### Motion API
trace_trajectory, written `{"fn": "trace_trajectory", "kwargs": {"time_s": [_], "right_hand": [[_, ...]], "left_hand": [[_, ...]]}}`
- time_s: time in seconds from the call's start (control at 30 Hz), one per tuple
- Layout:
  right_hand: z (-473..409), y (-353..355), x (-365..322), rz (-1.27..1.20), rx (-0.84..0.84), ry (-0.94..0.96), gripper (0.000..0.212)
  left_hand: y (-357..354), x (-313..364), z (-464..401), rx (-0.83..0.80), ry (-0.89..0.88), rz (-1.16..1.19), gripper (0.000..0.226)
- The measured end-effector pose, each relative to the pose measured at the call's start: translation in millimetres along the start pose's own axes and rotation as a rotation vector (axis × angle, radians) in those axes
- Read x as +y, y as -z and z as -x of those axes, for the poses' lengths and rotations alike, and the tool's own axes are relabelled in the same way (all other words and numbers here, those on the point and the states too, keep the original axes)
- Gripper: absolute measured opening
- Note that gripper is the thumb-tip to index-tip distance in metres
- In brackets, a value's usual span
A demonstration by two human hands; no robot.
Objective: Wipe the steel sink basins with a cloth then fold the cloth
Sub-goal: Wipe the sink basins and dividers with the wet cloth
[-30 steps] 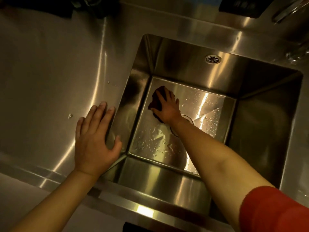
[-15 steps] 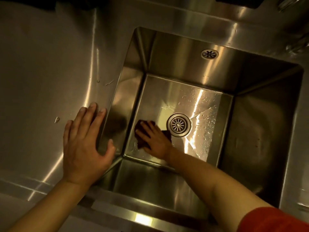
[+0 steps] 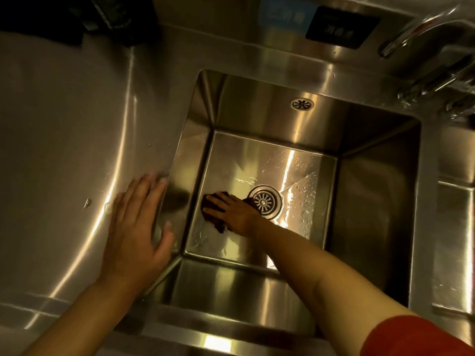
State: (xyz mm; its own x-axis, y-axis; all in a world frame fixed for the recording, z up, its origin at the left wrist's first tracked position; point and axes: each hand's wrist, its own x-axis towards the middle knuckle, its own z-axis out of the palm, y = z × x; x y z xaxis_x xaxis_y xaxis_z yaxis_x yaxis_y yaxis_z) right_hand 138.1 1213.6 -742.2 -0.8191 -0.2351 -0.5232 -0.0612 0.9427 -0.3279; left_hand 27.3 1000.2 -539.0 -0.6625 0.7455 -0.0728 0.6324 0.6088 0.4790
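A person leaned over a deep steel sink basin, the right hand pressed flat on a dark cloth against the basin floor, fingers straight and spread over the fabric rather than curled around it. The cloth lay bunched under the palm in the near-left part of the floor, just left of the round drain strainer, with one edge of it showing beside the strainer's rim. The right forearm reached down into the basin from the lower right, a red sleeve pushed up above the elbow. The left hand rested palm down on the steel counter at the basin's left rim, fingers extended and slightly apart, the thumb reaching over the edge; it held nothing. Water droplets beaded the basin floor to the right of the strainer and speckled the counter near the left hand. A small overflow grille sat high on the basin's far wall. A chrome faucet was blurred at the upper right corner, and a dark label with unreadable characters was fixed to the backsplash behind the sink. Part of a second basin showed at the right edge.
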Motion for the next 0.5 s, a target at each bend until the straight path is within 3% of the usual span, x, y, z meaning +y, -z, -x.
{"fn": "trace_trajectory", "kwargs": {"time_s": [0.1,0.23,0.5], "right_hand": [[-13,18,14,-0.095,0.054,-0.104,0.091],[-27,32,39,-0.191,0.108,-0.236,0.089],[10,34,103,-0.343,0.321,-0.515,0.095]], "left_hand": [[6,10,-47,0.005,-0.055,-0.036,0.081],[1,18,-103,-0.056,-0.006,-0.133,0.084],[-5,12,-106,-0.002,-0.017,-0.119,0.087]]}}
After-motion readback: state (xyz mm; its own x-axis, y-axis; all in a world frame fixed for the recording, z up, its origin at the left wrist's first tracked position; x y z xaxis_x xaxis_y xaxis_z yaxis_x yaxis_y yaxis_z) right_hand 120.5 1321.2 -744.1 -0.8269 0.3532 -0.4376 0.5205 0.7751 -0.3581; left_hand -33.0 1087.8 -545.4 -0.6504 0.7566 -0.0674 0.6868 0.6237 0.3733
